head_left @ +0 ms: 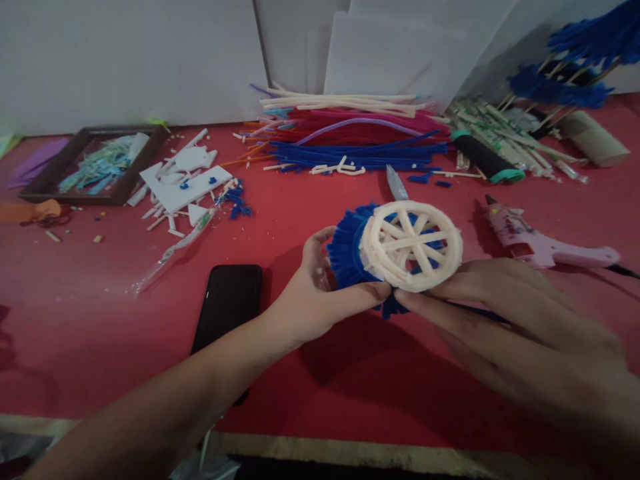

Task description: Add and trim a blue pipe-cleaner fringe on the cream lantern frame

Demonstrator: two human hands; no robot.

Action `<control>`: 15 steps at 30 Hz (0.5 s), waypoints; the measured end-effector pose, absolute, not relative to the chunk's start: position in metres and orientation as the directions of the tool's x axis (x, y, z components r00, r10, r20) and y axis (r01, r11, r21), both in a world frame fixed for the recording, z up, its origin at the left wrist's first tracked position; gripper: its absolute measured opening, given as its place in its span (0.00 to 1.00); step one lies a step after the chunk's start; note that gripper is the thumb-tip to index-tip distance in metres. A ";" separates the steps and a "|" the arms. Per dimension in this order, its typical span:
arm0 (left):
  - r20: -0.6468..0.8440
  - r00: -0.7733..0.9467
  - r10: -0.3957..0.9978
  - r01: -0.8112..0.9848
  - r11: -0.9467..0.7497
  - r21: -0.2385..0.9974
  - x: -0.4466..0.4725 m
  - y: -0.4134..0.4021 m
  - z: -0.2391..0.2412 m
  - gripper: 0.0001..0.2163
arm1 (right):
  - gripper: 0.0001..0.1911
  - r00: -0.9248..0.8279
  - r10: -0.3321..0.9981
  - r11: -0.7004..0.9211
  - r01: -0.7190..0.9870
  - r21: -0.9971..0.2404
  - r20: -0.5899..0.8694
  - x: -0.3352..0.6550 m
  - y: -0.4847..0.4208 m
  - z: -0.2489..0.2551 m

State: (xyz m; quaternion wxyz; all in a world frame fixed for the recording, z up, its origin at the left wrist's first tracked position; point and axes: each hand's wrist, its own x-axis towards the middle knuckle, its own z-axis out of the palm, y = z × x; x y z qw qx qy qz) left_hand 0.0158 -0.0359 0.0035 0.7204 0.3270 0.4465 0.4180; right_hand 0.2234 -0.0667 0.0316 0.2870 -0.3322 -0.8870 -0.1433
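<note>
Above the red table, my left hand (325,293) is closed around a craft piece made of fuzzy pipe cleaners. Its front is a cream spoked wheel (425,237), tilted toward me, and behind that spreads a blue fringe (347,247). My left thumb presses at the wheel's lower left edge. The fingers of my right hand (515,320) are pinched against the wheel's lower rim. A dark blue strip (480,311) shows between the right fingers; its far end is hidden. Just behind the wheel a pointed metal blade (397,183) sticks out, its lower part covered.
Bundled pipe cleaners (350,153) lie along the back. A pink glue gun (555,243) rests at right, near a black-and-green handle (487,157). White scraps (187,190), a dark frame (125,193) and a phone (230,300) are left. Blue fringed pieces (560,87) stand on sticks.
</note>
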 end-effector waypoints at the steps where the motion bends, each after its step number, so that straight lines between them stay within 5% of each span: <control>1: -0.373 0.254 0.892 -0.313 0.441 0.841 0.016 -0.036 0.004 0.41 | 0.12 -0.610 0.518 0.730 0.680 0.062 0.600 0.223 -0.067 0.032; 9: -0.414 0.231 0.881 -0.310 0.470 0.827 0.017 -0.036 0.007 0.48 | 0.11 -0.477 0.629 0.681 0.719 -0.139 0.614 0.221 -0.071 0.019; 15: -0.399 0.222 0.890 -0.314 0.453 0.834 0.017 -0.037 0.008 0.49 | 0.13 -0.549 0.550 0.744 0.664 -0.071 0.630 0.239 -0.085 0.012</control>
